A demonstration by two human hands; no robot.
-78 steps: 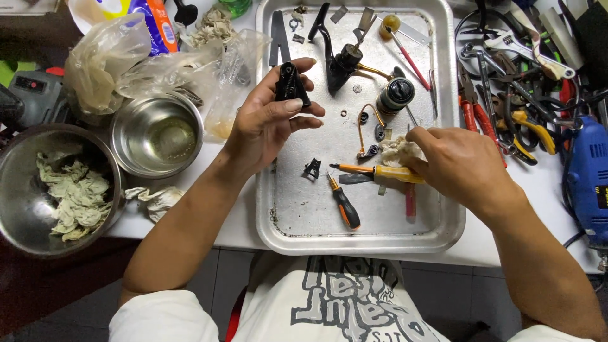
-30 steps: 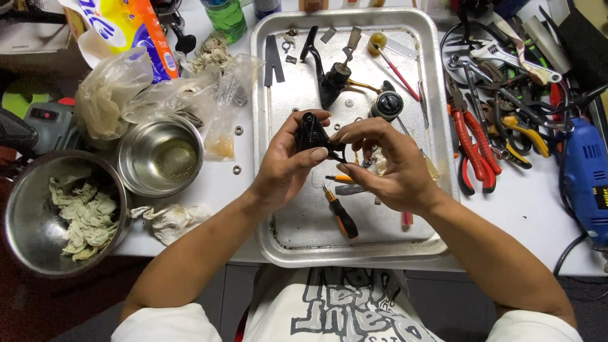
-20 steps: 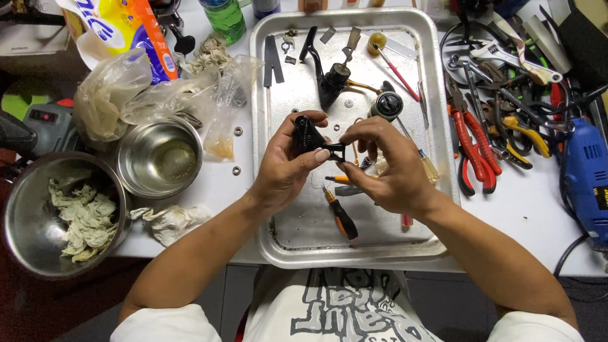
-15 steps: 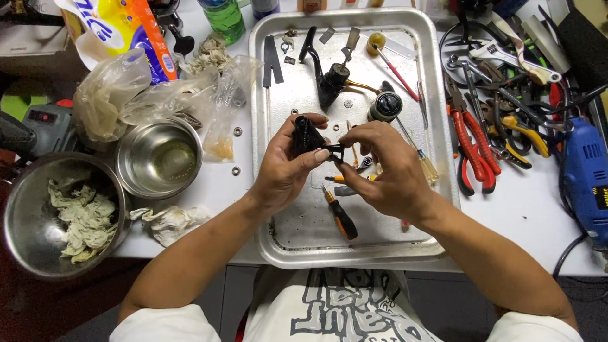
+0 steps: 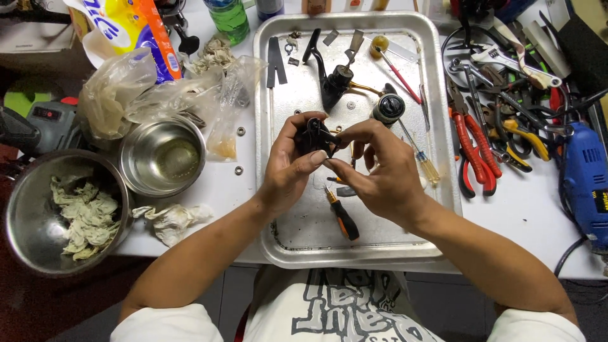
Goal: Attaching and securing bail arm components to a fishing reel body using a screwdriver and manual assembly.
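Head view: both hands grip a black part [image 5: 315, 135] over the tray [image 5: 278, 240]
Yellow-orange pack [image 5: 130, 28] top left; left hand [image 5: 292, 166], right hand [image 5: 380, 171] barely moved since

A person seen from above, shown from the chest to the hands. They wear a white T-shirt [image 5: 329, 313] with short sleeves; the sleeve edges show at the bottom left and bottom right corners. Across the chest runs a large printed graphic in grey with dark outlines, made of blocky, angular shapes. Both forearms are bare from the sleeves down, with no watch, bracelet or bandage. The left hand [image 5: 291, 171] and the right hand [image 5: 380, 168] are bare too, with no gloves and no rings visible. The fingernails are short and unpainted.
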